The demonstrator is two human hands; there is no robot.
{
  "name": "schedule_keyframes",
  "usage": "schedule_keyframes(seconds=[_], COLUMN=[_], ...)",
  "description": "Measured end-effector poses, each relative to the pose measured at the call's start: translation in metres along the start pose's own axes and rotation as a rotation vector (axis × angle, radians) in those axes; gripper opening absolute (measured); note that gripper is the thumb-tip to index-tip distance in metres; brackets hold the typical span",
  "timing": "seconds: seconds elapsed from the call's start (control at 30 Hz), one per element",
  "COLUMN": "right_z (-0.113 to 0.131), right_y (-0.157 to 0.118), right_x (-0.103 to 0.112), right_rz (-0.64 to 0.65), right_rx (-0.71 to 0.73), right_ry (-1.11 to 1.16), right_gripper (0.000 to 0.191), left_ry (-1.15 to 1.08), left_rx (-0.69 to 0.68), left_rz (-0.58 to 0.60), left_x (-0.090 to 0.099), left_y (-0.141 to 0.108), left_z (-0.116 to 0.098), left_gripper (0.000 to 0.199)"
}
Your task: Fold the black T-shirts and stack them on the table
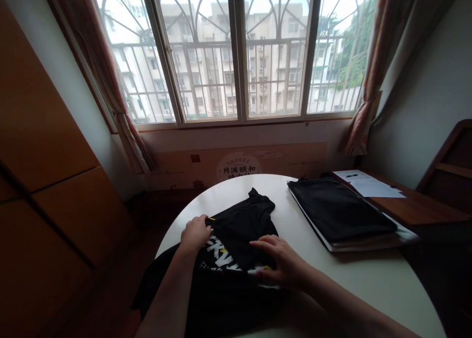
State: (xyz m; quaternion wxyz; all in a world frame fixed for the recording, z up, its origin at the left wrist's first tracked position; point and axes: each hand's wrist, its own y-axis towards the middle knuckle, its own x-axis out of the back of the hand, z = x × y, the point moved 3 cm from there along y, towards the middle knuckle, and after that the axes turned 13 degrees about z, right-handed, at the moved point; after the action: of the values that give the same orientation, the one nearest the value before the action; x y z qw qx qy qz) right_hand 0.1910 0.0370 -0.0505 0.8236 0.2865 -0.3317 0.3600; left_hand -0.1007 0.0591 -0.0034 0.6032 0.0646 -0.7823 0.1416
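Observation:
A black garment (243, 225) with white and yellow lettering lies partly folded on the round white table (295, 220), its near part hanging toward me. My left hand (196, 233) is at the garment's left edge, with its fingers closed on the cloth beside a small yellow mark. Over the lettering on the right side, my right hand (276, 260) has its thumb and fingers apart. Whether its fingertips touch the cloth is hard to tell. My forearms hide part of the garment's lower area.
A stack of dark folded cloth (339, 210) with white layers beneath sits at the table's right. Beyond it, papers (372, 184) and a pen lie on a brown wooden surface (424, 207). A long printed box (291, 163) stands below the window.

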Motion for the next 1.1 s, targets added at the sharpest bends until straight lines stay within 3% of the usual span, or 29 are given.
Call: schedule_keyframes(seconds=[0.1,0.33,0.4,0.53,0.6,0.67,0.73,0.83,0.93,1.03,1.1], right_z=[0.007,-0.006,-0.007,-0.007,-0.009,-0.013,-0.021,-0.036,-0.050,-0.061,-0.069], right_y=[0.001,0.003,0.000,-0.011,-0.014,-0.015,-0.017,-0.026,-0.036,-0.044,-0.049], right_x=[-0.010,0.007,0.016,0.026,0.031,0.043,0.059,0.088,0.108,0.120,0.124], right_rz=[0.123,0.081,0.077,0.246,0.238,0.094,-0.158,-0.580,-0.847,-1.037,-1.154], right_rx=[-0.033,-0.231,-0.218,-0.150,-0.152,-0.168,-0.197,-0.247,-0.270,-0.287,-0.297], right_ry=[-0.139,-0.246,-0.210,-0.100,-0.095,-0.074,-0.006,0.103,0.159,0.238,0.386], right_gripper=[0.072,0.027,0.025,0.032,0.027,0.017,0.019,0.028,0.026,0.024,0.027], left_ry=[0.018,0.063,0.065,0.067,0.066,0.062,0.048,0.000,-0.075,-0.153,-0.296], left_rx=[0.068,0.103,0.095,0.097,0.112,0.121,0.109,0.037,-0.078,-0.177,-0.215], left_rz=[0.036,-0.020,-0.036,-0.059,-0.063,-0.036,0.048,0.240,0.430,0.537,0.507], left_x=[-0.010,-0.021,-0.024,-0.032,-0.032,-0.029,-0.020,-0.002,0.018,0.038,0.053], left_y=[0.008,0.017,0.018,0.017,0.016,0.017,0.018,0.015,0.000,-0.019,-0.027], left_z=[0.012,0.009,0.006,-0.002,-0.006,-0.008,-0.009,-0.008,-0.007,0.000,0.010], left_gripper=[0.039,0.046,0.047,0.039,0.036,0.035,0.031,0.020,0.014,0.033,0.048])
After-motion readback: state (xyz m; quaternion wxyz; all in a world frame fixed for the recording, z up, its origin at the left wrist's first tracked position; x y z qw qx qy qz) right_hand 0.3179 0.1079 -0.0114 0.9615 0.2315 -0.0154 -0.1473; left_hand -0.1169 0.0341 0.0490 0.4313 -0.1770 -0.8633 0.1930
